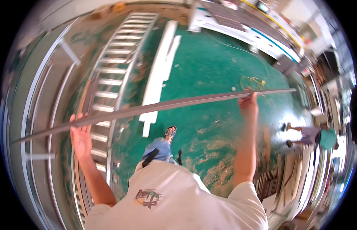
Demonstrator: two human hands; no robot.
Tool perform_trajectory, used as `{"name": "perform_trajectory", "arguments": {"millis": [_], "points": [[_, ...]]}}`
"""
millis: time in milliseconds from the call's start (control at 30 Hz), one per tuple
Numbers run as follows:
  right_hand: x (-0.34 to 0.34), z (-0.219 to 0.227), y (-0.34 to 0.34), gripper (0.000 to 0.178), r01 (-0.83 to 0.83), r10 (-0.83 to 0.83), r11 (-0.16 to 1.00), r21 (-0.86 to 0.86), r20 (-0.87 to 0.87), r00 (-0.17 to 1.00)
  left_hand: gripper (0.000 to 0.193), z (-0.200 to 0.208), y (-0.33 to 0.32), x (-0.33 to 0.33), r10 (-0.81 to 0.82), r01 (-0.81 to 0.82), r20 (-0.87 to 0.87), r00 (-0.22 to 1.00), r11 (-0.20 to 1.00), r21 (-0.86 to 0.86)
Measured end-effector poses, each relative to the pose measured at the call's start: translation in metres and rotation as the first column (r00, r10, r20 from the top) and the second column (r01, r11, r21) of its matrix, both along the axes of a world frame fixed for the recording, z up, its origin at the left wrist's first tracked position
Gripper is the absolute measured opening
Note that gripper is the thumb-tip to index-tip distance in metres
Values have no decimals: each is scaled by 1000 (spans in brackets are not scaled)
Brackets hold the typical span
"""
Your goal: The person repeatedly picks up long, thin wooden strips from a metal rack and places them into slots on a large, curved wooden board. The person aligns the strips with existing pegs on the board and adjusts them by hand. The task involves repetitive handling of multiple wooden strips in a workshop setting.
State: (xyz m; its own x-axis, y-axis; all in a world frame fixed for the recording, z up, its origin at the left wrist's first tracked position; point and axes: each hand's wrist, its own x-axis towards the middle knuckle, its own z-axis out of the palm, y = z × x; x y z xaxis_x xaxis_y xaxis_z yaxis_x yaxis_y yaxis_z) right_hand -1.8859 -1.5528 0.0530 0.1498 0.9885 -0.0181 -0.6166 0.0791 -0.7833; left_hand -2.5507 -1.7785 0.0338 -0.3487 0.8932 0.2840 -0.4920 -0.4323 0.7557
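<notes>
A long, narrow grey-brown bar [171, 104] stretches across in front of me at waist height, its left end lower in the picture than its right. My right hand [247, 100] is closed around it toward the right end. Farther left, my left hand [81, 134] carries the bar across its fingers. The palm faces up, and the fingertips show past the bar's far edge. Both arms are spread wide.
A metal ladder-like frame [121, 51] lies on the left, beside a rack of metal rails [36, 99]. White boards [157, 73] lie on the green floor [201, 65]. A long machine table [240, 32] stands at the back right. Another person [313, 136] is at the right.
</notes>
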Motion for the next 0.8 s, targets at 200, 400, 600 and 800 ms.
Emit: {"name": "perform_trajectory", "arguments": {"millis": [200,400,600,800], "points": [[104,-24,54,35,132,-134,973,-187,0,991,48,-22,191,92,30,0,225,974,991,-131],[184,-5,129,36,287,-246,941,-180,222,944,36,-26,377,190,155,-37,337,929,942,-332],[294,31,192,33,432,-279,891,-136,587,760,29,-17,537,303,93,59,294,951,881,-470],[430,18,281,22,419,-352,908,-26,497,793,27,-4,669,437,86,47,251,964,875,-481]]}}
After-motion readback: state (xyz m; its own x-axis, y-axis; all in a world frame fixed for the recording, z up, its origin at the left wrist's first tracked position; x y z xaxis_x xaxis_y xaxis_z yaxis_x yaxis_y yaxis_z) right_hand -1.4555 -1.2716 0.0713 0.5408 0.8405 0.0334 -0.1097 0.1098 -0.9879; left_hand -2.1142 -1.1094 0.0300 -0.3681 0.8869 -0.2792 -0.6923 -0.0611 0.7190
